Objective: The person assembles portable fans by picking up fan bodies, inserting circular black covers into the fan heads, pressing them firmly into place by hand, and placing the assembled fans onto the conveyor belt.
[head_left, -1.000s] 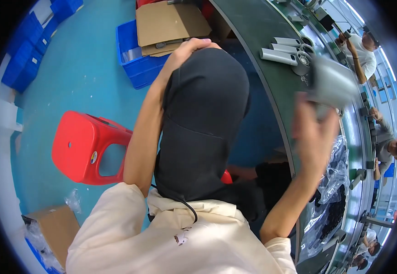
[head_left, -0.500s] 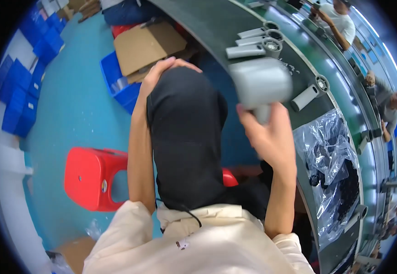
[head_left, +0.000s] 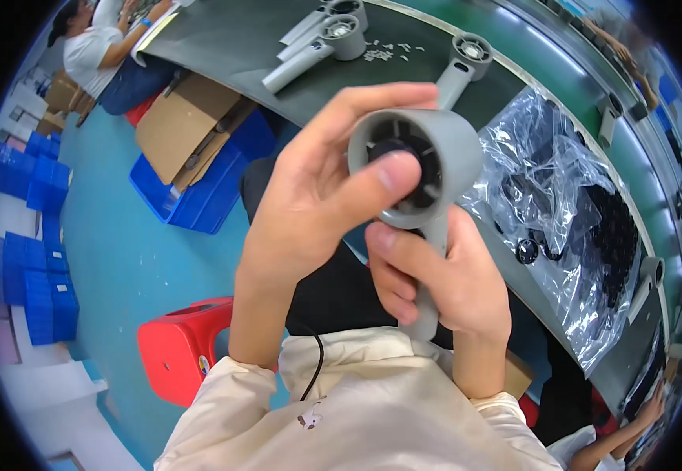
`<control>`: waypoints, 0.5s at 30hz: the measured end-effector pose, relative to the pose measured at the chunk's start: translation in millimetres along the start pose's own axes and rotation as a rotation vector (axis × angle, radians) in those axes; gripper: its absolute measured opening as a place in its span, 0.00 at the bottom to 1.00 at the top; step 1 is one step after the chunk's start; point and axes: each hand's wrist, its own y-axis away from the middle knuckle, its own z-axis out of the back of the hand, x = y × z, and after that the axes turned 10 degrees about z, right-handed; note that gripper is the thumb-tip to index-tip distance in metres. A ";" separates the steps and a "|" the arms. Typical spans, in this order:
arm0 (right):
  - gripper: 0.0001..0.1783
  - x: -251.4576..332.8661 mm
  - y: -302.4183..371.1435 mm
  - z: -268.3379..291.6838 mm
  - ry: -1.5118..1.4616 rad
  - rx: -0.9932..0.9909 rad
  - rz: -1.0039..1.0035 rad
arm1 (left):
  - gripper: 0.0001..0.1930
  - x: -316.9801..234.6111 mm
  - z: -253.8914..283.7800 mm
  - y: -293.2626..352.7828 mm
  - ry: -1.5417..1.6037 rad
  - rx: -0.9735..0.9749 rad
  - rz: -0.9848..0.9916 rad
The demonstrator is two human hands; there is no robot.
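A grey handheld fan (head_left: 460,149) is held up in front of me, its round opening turned towards me and its handle pointing down. My left hand (head_left: 310,188) clasps the fan's head, the thumb pressing on the dark hub in the opening. Fingers of my right hand (head_left: 459,275) are wrapped round the handle, just below the head. What lies deeper in the opening is partly covered by the left thumb.
Several similar grey fans (head_left: 341,31) lie on the dark bench (head_left: 231,39), near small white pieces (head_left: 388,52). A clear plastic bag (head_left: 529,188) of black parts is at the right. On the left are a blue crate (head_left: 192,208) with cardboard and a red stool (head_left: 170,353). Co-workers sit nearby.
My left hand has left my knee and taken hold of the fan's head. The fan's opening has turned towards me. My view has shifted to the right.
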 end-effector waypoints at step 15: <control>0.09 -14.5 -1.5 34.3 -0.366 0.037 -0.019 | 0.22 20.1 -19.6 -21.1 -0.122 -0.105 -0.010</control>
